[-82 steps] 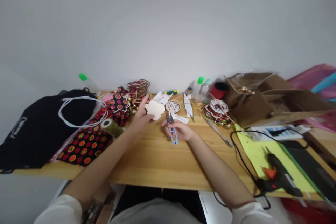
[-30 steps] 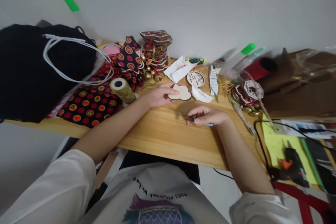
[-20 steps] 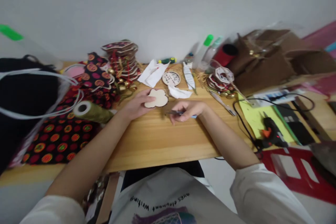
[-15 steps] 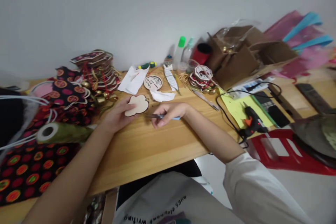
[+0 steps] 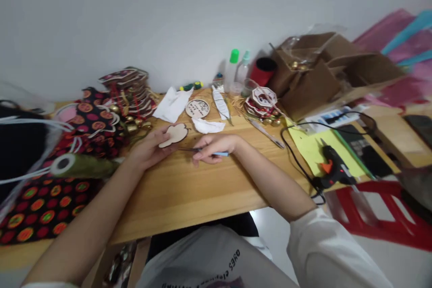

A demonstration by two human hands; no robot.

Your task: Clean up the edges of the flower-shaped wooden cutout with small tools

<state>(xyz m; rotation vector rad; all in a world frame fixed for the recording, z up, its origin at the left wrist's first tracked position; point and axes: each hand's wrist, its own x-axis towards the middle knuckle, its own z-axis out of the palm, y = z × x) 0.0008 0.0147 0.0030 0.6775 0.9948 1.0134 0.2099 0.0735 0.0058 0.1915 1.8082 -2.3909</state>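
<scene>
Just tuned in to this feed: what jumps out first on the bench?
At mid-bench, the left hand holds a pale wooden cutout, while the right hand grips blue-handled snips low over the table. Bold red-and-orange dotted fabric fills the left end with a green ribbon spool on it. A black glue gun lies on a yellow sheet at right.

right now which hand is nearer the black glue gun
Right. The right hand lies mid-table holding the snips, left of the glue gun. The left hand, on the wooden cutout, lies farther left still.
</scene>
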